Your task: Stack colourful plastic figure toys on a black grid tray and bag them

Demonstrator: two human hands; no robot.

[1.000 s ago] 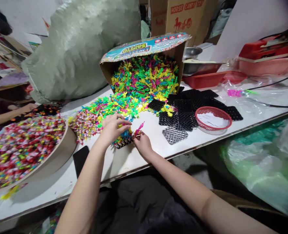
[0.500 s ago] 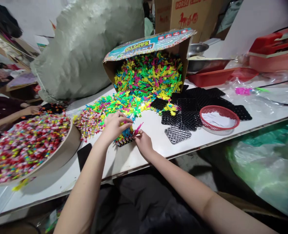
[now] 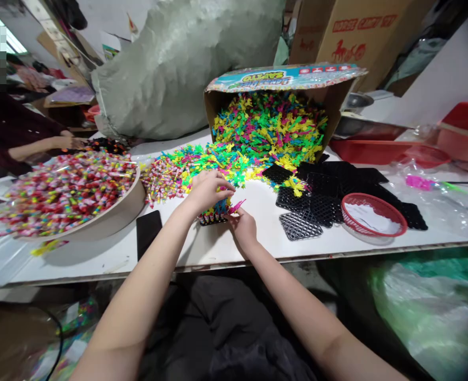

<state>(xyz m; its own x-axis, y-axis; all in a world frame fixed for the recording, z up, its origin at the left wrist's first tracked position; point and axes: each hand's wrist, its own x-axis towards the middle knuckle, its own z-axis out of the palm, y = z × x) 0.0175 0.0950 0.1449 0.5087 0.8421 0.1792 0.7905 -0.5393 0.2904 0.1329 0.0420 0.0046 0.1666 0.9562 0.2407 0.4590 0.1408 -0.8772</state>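
A small black grid tray (image 3: 212, 219) stands on the table, with wrapped candies in its holes and blue and yellow plastic figures rising above them. Over it curls my left hand (image 3: 210, 191), its fingers bent toward the figures; what they grip is hidden. At the tray's right side my right hand (image 3: 245, 228) pinches a magenta plastic figure (image 3: 237, 206), which points up and to the right. Just behind both hands, loose multicoloured figures (image 3: 202, 161) spill across the table, mixed with small wrapped candies (image 3: 160, 182) on the left.
A tipped cardboard box (image 3: 211, 108) spills figures. Left are a large candy-filled tub (image 3: 132, 203) and a black flat slab (image 3: 148, 233). Right lie black grid trays (image 3: 323, 185), a grey grid tray (image 3: 300, 226) and a red basket (image 3: 401, 217) with papers. A co-worker's hand (image 3: 69, 142) is far left.
The view has swung left, so the scene sits farther right and level. My two hands stay at the tray, the right one still with the magenta figure.
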